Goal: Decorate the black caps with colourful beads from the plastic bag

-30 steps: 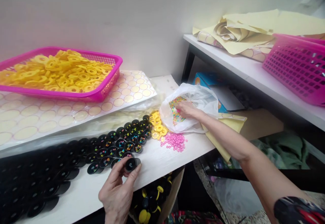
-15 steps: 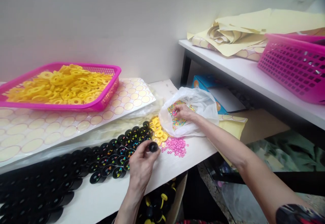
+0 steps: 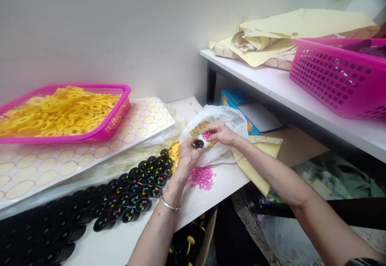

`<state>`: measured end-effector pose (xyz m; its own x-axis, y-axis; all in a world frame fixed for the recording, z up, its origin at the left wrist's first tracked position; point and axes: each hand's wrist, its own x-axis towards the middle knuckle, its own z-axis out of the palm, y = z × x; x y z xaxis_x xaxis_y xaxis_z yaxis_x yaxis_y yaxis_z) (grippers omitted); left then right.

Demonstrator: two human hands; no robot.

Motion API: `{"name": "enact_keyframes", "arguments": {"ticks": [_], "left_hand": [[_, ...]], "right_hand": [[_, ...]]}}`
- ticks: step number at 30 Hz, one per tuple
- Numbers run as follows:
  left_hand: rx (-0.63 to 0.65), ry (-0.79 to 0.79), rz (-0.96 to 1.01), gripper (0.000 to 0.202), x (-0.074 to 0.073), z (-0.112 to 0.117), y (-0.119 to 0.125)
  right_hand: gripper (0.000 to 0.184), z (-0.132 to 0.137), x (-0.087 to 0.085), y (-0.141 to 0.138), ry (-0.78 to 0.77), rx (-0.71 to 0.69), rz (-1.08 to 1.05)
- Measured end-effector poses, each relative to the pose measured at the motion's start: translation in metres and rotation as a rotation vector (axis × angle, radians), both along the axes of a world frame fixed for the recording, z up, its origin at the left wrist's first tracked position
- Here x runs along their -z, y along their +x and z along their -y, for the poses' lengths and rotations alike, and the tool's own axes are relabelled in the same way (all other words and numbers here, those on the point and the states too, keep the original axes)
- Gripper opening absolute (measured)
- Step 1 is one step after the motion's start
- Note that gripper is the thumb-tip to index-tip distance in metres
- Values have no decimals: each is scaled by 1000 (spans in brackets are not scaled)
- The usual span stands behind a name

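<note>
My left hand (image 3: 187,155) is closed around a small black cup (image 3: 198,144), held over the near edge of a white plastic bag (image 3: 233,117). Just above the cup, my right hand (image 3: 222,133) pinches a small pink piece (image 3: 206,136) whose exact kind is too small to make out. Multicoloured beads (image 3: 197,128) fill the bag's mouth beneath both hands. Pink beads (image 3: 202,178) lie in a loose pile in front of the bag. Partly hidden behind my left hand are yellow rings (image 3: 174,153). Rows of black cups (image 3: 129,199) stand to the left, several with coloured bits inside.
A pink basket (image 3: 128,101) of yellow rings rests on a circle-printed sheet (image 3: 150,115) at the left. On the raised white shelf (image 3: 262,79) are crumpled yellow paper (image 3: 277,29) and another pink basket (image 3: 328,81). Below the table edge, a container holds black and yellow pieces (image 3: 189,242).
My left hand has carried the black cup up and right to the bag. My right hand has lifted slightly from the beads with the pink piece, and the hands are now close together.
</note>
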<state>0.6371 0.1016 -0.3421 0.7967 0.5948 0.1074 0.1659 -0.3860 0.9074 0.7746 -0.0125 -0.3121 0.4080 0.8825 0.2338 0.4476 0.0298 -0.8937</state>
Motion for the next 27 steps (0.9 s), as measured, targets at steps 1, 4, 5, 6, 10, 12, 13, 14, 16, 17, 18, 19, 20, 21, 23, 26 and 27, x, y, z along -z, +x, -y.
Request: {"name": "enact_keyframes", "arguments": {"ticks": [1, 4, 5, 6, 10, 12, 13, 14, 16, 17, 18, 19, 20, 21, 23, 26, 27], "left_hand": [[7, 26, -5, 29, 2, 1, 2], [34, 75, -9, 30, 4, 4, 5], [37, 86, -17, 29, 4, 6, 6], [36, 95, -29, 28, 4, 7, 6], [44, 62, -22, 26, 9, 9, 8], [45, -6, 22, 28, 15, 8, 9], [45, -45, 47, 29, 18, 7, 9], [43, -84, 69, 29, 21, 7, 9], [48, -157, 109, 29, 25, 7, 10], [53, -187, 127, 29, 25, 7, 10], [57, -213, 141, 29, 25, 7, 9], [59, -234, 153, 29, 23, 8, 8], [56, -249, 165, 29, 20, 9, 7], [49, -259, 177, 30, 17, 10, 4], [18, -252, 191, 31, 8, 13, -8], [-37, -131, 201, 29, -5, 19, -46], [-52, -72, 204, 28, -8, 21, -65]], "right_hand": [[15, 1, -6, -4, -34, -24, 191], [18, 3, -22, -21, -206, -43, 764], [19, 3, -27, -28, -266, -34, 907], [20, 3, -30, -33, -314, -25, 1013], [21, 5, -31, -39, -343, 22, 1075], [21, 8, -23, -32, -269, 36, 916], [19, 9, -18, -27, -213, 39, 797], [17, 10, -12, -23, -153, 35, 657], [10, 11, -3, -18, -54, 19, 334], [8, 11, 1, -17, -24, 24, 174], [9, 10, 3, -18, -7, 44, 34], [12, 10, 5, -19, 3, 77, -81], [16, 10, 5, -20, 14, 124, -172], [20, 10, 4, -22, 29, 176, -246], [26, 12, 1, -26, 70, 262, -369], [29, 20, -4, -38, 130, 360, -448], [29, 25, -4, -44, 140, 384, -430]]}}
